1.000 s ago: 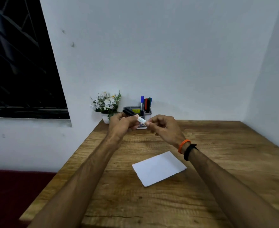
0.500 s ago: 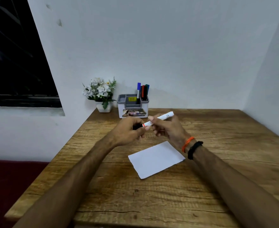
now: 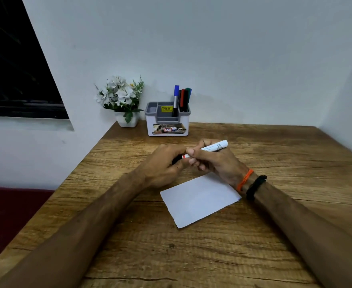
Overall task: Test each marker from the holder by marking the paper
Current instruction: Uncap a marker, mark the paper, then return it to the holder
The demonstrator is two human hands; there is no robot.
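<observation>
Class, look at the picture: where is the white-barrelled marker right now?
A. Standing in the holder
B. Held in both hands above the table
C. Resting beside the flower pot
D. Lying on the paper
B: the right hand grips the white marker by its barrel while the left hand holds its dark cap end, above the table, behind the paper.

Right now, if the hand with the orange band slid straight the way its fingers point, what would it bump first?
Probably the left hand. The right hand points leftward along the white marker, and the left hand grips that marker's dark capped end right there, seemingly touching already.
</observation>
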